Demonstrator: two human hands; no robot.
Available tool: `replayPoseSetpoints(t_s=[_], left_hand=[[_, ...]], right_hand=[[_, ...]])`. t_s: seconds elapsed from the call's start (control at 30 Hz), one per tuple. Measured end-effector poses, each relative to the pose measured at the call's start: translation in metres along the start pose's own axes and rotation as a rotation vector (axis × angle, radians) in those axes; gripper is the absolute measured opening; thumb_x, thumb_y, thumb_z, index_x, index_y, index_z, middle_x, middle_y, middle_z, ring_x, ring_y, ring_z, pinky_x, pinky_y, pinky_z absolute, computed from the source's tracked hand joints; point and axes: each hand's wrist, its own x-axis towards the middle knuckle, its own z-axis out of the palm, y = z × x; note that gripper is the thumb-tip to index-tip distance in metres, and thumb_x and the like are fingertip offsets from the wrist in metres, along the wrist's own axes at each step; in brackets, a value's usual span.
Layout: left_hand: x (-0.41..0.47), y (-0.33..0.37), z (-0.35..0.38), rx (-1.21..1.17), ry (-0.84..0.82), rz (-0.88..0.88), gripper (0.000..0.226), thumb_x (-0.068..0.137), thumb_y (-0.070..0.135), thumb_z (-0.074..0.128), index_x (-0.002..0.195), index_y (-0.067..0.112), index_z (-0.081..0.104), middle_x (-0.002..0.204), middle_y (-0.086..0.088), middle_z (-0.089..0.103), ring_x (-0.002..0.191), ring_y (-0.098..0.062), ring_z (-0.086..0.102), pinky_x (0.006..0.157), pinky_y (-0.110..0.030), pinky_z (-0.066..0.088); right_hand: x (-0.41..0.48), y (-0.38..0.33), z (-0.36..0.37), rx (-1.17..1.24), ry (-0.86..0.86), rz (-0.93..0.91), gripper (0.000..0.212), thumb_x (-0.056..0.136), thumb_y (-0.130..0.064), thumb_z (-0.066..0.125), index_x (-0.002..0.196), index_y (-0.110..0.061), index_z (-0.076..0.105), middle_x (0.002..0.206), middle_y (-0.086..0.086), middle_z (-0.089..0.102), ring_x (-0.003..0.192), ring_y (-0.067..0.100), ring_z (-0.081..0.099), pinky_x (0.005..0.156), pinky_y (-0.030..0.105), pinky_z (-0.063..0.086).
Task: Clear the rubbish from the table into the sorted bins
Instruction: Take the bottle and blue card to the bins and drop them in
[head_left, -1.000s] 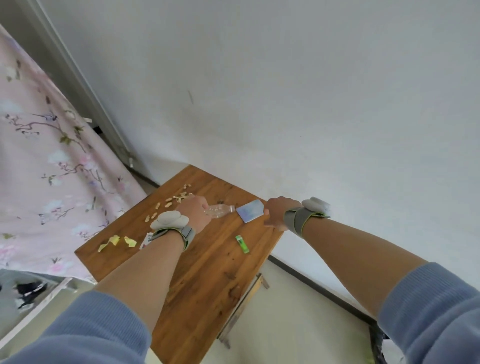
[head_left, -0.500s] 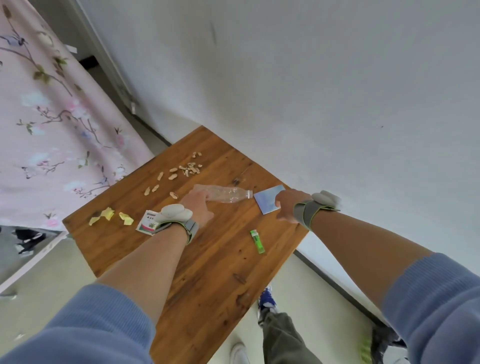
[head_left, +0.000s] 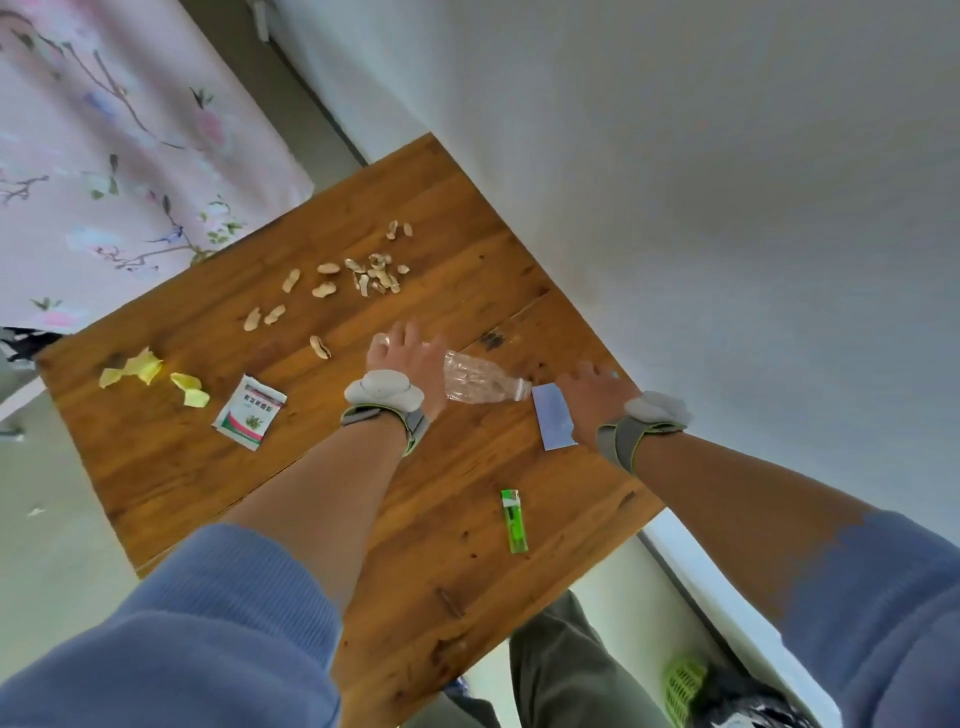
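Under the left hand (head_left: 402, 358), the plastic bottle (head_left: 480, 384) is now half covered, grip unclear; the right hand (head_left: 597, 400), earlier curled, spreads flat, the blue card (head_left: 553, 423) just at its left.

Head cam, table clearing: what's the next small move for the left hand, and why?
Likely curl the left hand round the crumpled clear plastic bottle and lift it. The bottle lies on its side on the wooden table, its base under that hand's spread fingers, which don't look closed on it yet. The right hand is at the pale blue card.
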Motion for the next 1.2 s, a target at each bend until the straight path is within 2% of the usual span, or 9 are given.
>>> replayPoseSetpoints(t_s=[0.1,0.2,0.37,0.57,0.7,0.87,1.0,1.1,1.2], left_hand=[[0.018,0.001,0.005,0.059,-0.088,0.024,0.075,0.079,0.016,0.063,0.145,0.029,0.03,0.161,-0.012,0.006,0.149,-0.036,0.003,0.117,-0.051,0.02],[0.029,0.001,0.014,0.088,-0.143,0.018,0.069,0.081,0.02,0.062,0.143,0.033,0.032,0.162,-0.012,0.005,0.15,-0.037,0.0,0.117,-0.055,0.015],[0.022,0.004,0.029,0.071,-0.101,-0.042,0.056,0.089,0.017,0.054,0.139,0.028,0.034,0.152,-0.009,0.028,0.148,-0.034,0.012,0.113,-0.053,0.021],[0.012,0.003,0.027,-0.031,-0.106,-0.072,0.062,0.079,0.028,0.071,0.129,0.016,0.038,0.128,-0.007,0.052,0.126,-0.034,0.044,0.115,-0.055,0.023],[-0.004,-0.003,0.005,-0.096,-0.092,-0.062,0.065,0.078,0.043,0.07,0.13,0.019,0.04,0.12,-0.005,0.054,0.115,-0.031,0.051,0.103,-0.045,0.036],[-0.03,-0.008,-0.021,-0.121,-0.088,-0.042,0.067,0.078,0.047,0.068,0.131,0.018,0.04,0.118,-0.005,0.054,0.112,-0.031,0.052,0.097,-0.045,0.039],[-0.058,-0.011,-0.042,-0.108,-0.027,0.017,0.062,0.079,0.046,0.066,0.126,0.016,0.041,0.115,-0.005,0.054,0.108,-0.032,0.054,0.095,-0.046,0.041],[-0.085,-0.014,-0.047,-0.107,0.027,0.046,0.064,0.077,0.048,0.069,0.127,0.018,0.042,0.118,-0.006,0.055,0.108,-0.032,0.056,0.095,-0.049,0.043],[-0.121,-0.02,-0.045,-0.114,0.102,0.117,0.065,0.07,0.05,0.072,0.119,0.02,0.044,0.113,-0.003,0.057,0.103,-0.029,0.057,0.095,-0.049,0.042]], right_hand=[[0.013,0.008,0.008,-0.038,0.053,-0.011,0.069,0.081,-0.029,0.075,0.137,-0.017,0.036,0.137,0.011,0.034,0.121,0.031,0.04,0.079,0.035,0.047],[0.028,0.014,0.016,-0.024,0.066,0.013,0.073,0.077,-0.033,0.078,0.134,-0.018,0.036,0.133,0.009,0.036,0.118,0.029,0.042,0.07,0.033,0.044],[0.037,0.03,0.013,0.034,-0.008,0.053,0.076,0.069,-0.054,0.079,0.124,-0.019,0.04,0.121,0.007,0.055,0.115,0.031,0.053,0.076,0.038,0.045],[0.03,0.023,0.01,0.088,-0.012,0.102,0.037,0.092,-0.04,0.061,0.122,-0.021,0.05,0.077,0.0,0.052,0.084,0.027,0.063,0.066,0.032,0.039],[0.013,0.02,-0.001,0.154,0.024,0.11,0.03,0.097,-0.032,0.051,0.125,-0.023,0.056,0.114,0.004,0.065,0.101,0.029,0.065,0.072,0.032,0.043],[-0.023,0.01,-0.015,0.235,0.15,0.135,0.034,0.1,-0.033,0.048,0.13,-0.02,0.057,0.133,0.007,0.045,0.115,0.029,0.055,0.086,0.038,0.047],[-0.07,0.001,-0.015,0.264,0.361,0.169,0.022,0.097,-0.028,0.05,0.11,-0.02,0.066,0.134,0.004,0.036,0.117,0.025,0.043,0.067,0.032,0.042],[-0.114,-0.008,-0.011,0.346,0.424,0.256,0.015,0.095,-0.026,0.053,0.084,-0.024,0.064,0.154,-0.003,0.018,0.129,0.022,0.033,0.067,0.032,0.043],[-0.166,-0.02,0.005,0.35,0.516,0.343,0.021,0.095,-0.03,0.052,0.083,-0.024,0.068,0.161,-0.003,0.007,0.133,0.024,0.029,0.067,0.031,0.042]])
